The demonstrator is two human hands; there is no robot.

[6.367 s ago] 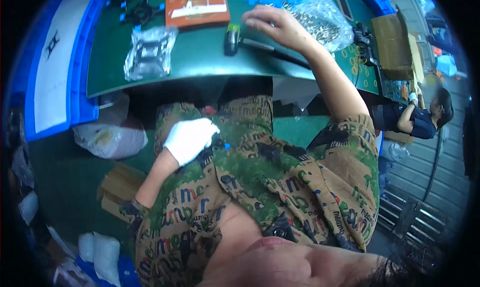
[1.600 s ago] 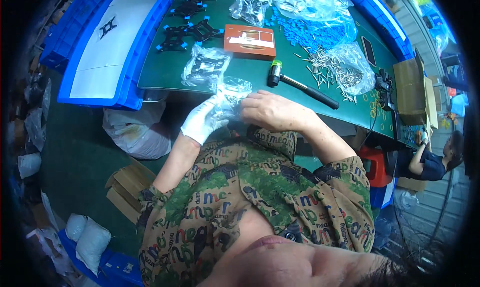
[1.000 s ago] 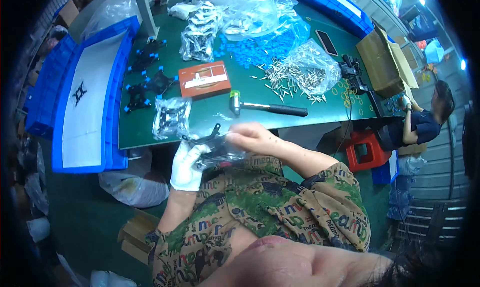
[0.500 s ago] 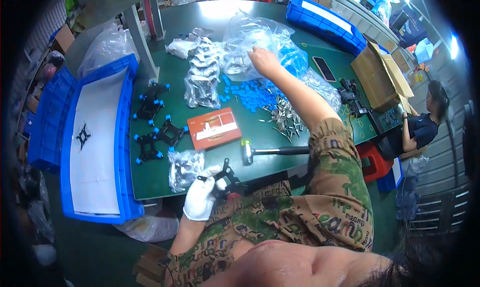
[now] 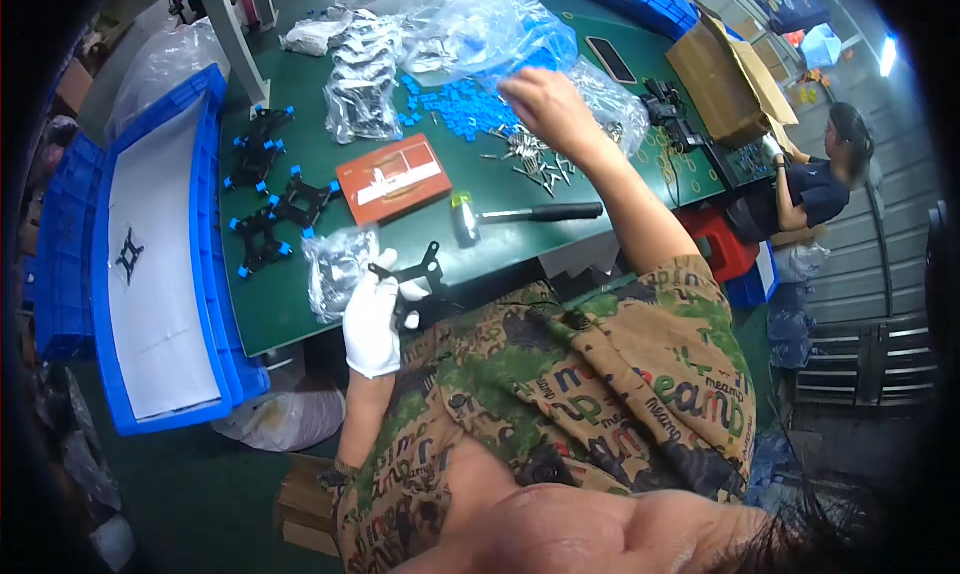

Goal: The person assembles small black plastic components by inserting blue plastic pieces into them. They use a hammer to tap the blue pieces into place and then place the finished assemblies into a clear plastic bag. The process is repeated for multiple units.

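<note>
My left hand (image 5: pixel 372 326), in a white glove, is closed on a black X-shaped bracket (image 5: pixel 412 272) near the table's front edge. My bare right hand (image 5: pixel 555 109) hovers above the far side of the metal pins (image 5: pixel 540 164), beside the pile of small blue caps (image 5: pixel 450 106). Its fingers are curled together, and anything between them is hidden. Several black brackets with blue-capped ends (image 5: pixel 300 202) lie at the table's left. A hammer (image 5: pixel 535 213) rests between the pins and my left hand, next to a red-brown box (image 5: pixel 395 179).
Plastic-bagged parts (image 5: pixel 365 89) and a large clear bag (image 5: pixel 455 34) lie farther back. A blue crate (image 5: pixel 160 274) with a white liner stands at the left. A phone (image 5: pixel 611 60) and an open carton (image 5: pixel 735 79) are at the right, where another person (image 5: pixel 815 184) works.
My right hand has moved from over the clear bag toward me and rightward, to the pins. The view has shifted, moving the table up and left. My left hand still holds the bracket.
</note>
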